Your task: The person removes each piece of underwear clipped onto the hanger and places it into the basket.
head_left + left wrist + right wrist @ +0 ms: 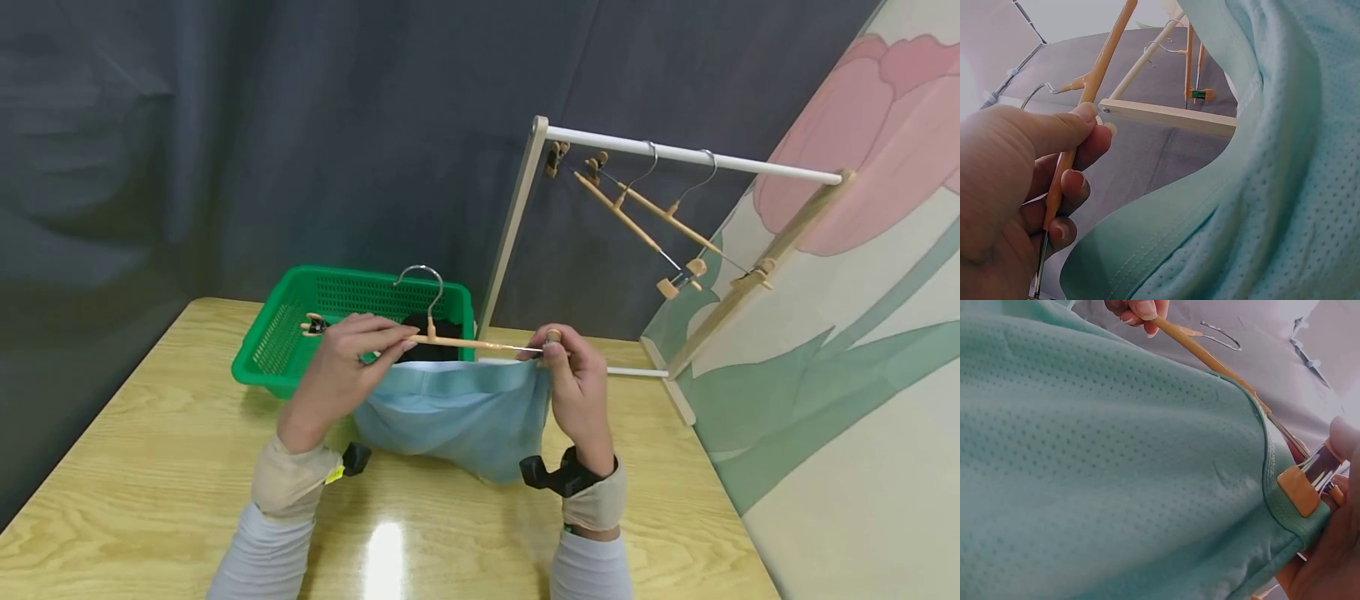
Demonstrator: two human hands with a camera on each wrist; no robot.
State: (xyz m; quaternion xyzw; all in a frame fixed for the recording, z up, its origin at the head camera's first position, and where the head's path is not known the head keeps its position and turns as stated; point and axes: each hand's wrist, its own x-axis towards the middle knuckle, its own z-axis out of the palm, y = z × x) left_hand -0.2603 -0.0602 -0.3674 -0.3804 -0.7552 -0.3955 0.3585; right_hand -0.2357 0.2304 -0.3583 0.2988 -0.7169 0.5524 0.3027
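A clip hanger (457, 342) with a tan bar and metal hook is held level above the table. My left hand (352, 367) pinches its bar just left of the hook; in the left wrist view the fingers curl round the bar (1067, 159). At the other end, my right hand (577, 383) grips the right clip (1300, 487), whose tan pad lies over the waistband corner of a light blue mesh garment (457, 417). This garment hangs down below the bar, its left end drooping loose. The hanger's left clip (313, 325) sticks out beyond my left hand with no cloth in it.
Behind my left hand stands a green basket (258, 367) with dark cloth (442, 329) inside. At the back right is a rack with a white rail (600, 140), where two more clip hangers (690, 229) hang. A painted wall (862, 358) borders the table's right side.
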